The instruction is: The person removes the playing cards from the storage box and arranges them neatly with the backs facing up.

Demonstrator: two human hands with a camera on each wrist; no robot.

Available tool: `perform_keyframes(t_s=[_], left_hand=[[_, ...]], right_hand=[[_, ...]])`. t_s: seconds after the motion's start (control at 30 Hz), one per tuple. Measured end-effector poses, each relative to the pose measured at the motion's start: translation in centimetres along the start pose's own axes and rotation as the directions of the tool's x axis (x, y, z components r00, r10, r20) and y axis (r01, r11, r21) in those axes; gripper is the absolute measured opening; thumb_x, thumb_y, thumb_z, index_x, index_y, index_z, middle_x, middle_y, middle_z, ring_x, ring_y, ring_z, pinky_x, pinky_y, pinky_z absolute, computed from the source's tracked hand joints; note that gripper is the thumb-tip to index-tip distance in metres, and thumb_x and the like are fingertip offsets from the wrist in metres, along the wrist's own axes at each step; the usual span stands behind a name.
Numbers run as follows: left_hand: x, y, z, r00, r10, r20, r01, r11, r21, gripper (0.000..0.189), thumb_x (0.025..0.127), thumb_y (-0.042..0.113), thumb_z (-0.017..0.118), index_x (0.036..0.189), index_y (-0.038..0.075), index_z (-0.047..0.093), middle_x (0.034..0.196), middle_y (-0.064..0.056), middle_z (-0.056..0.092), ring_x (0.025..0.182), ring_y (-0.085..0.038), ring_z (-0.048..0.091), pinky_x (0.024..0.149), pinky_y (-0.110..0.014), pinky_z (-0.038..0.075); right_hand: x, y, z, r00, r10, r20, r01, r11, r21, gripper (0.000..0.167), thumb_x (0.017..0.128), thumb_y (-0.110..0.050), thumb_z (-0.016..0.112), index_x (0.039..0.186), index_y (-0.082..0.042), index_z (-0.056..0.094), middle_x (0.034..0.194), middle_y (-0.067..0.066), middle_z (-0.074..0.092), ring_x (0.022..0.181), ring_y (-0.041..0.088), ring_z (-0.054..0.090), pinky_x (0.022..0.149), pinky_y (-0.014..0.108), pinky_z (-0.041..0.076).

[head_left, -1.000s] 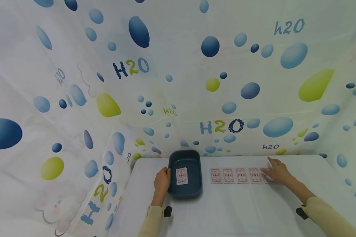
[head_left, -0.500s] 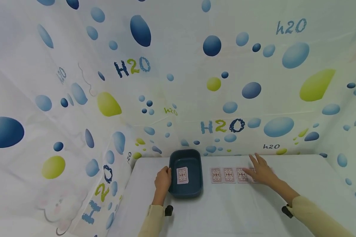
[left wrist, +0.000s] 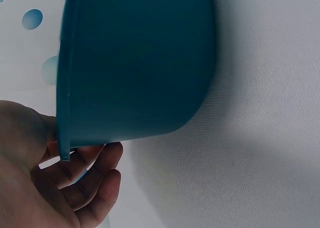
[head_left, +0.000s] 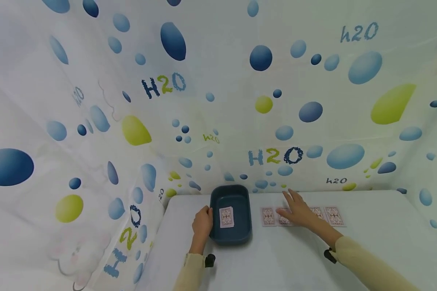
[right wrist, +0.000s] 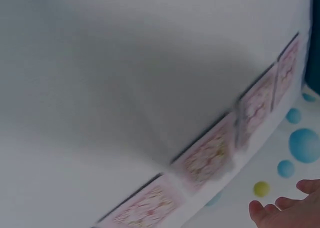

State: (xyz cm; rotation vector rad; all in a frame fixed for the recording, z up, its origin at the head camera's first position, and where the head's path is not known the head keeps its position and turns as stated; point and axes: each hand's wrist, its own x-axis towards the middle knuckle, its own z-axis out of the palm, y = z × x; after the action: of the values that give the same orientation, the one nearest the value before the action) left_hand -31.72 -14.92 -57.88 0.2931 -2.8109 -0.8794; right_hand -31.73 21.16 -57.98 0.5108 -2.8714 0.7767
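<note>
Blue tray [head_left: 242, 218] touches left fingers [left wrist: 104, 194] curled under its rim.

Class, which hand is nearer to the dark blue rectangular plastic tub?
Left. The left hand grips the tub by its rim; the right hand is over red-patterned rectangular playing cards, to the tub's right.

Looks like moulded plastic in the teal tray [left wrist: 135, 63], smooth along the wall with a dull, satin finish. Suggests paper or thin card stock in the playing cards [head_left: 335, 217] and the card stack [head_left: 226, 217], flat and smooth with printed backs. Shows a fine, grainy texture across the white table cover [left wrist: 270, 138], matt like cloth. Hints at a faint sheen over the creased, printed backdrop [head_left: 233, 117], impossible to call as cloth or plastic. Appears as matt cloth on the beige sleeves [head_left: 364, 262].
</note>
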Motion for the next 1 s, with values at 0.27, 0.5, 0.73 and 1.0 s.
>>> perform_keyframes(t_s=[0.27,0.5,0.73,1.0], left_hand=[[-0.2,-0.4,-0.2,1.0,0.002,-0.017,-0.002,1.0,0.007,0.024,0.098,0.024,0.051,0.08,0.009,0.056,0.065,-0.004,0.049,0.055,-0.019,0.045,0.05,-0.033,0.032],[-0.3,-0.4,-0.3,0.999,-0.007,-0.032,0.007,1.0,0.0,0.024,0.098,0.024,0.051,0.079,0.009,0.055,0.064,-0.004,0.049,0.055,-0.019,0.045,0.05,-0.033,0.032],[-0.2,0.0,-0.2,1.0,-0.012,-0.026,0.011,1.0,-0.014,0.025,0.098,0.024,0.051,0.078,0.01,0.055,0.064,-0.004,0.048,0.055,-0.019,0.045,0.05,-0.033,0.032],[-0.2,0.2,-0.2,0.999,-0.004,-0.032,0.004,1.0,-0.006,0.024,0.098,0.023,0.052,0.079,0.01,0.056,0.064,-0.004,0.049,0.054,-0.019,0.045,0.049,-0.033,0.032]], right_hand=[[3.1,-4.5,1.7,0.996,-0.06,0.06,0.061,0.998,-0.011,0.083,0.09,-0.049,0.059,0.146,0.002,0.026,0.152,0.027,0.019,0.138,0.046,0.019,0.105,0.059,0.024],[5.3,-8.2,2.8,0.987,-0.094,0.134,0.099,0.995,-0.032,0.086,0.089,-0.055,0.057,0.147,-0.001,0.025,0.153,0.024,0.018,0.14,0.043,0.018,0.108,0.056,0.022],[7.0,-10.9,4.6,0.972,-0.192,0.137,0.199,0.979,-0.04,0.084,0.089,-0.053,0.057,0.147,-0.002,0.026,0.152,0.025,0.019,0.14,0.041,0.019,0.109,0.054,0.023],[7.9,-14.3,6.4,0.958,-0.228,0.171,0.243,0.968,-0.069,0.079,0.089,-0.047,0.062,0.145,-0.002,0.031,0.151,0.024,0.023,0.139,0.041,0.022,0.106,0.055,0.027]])
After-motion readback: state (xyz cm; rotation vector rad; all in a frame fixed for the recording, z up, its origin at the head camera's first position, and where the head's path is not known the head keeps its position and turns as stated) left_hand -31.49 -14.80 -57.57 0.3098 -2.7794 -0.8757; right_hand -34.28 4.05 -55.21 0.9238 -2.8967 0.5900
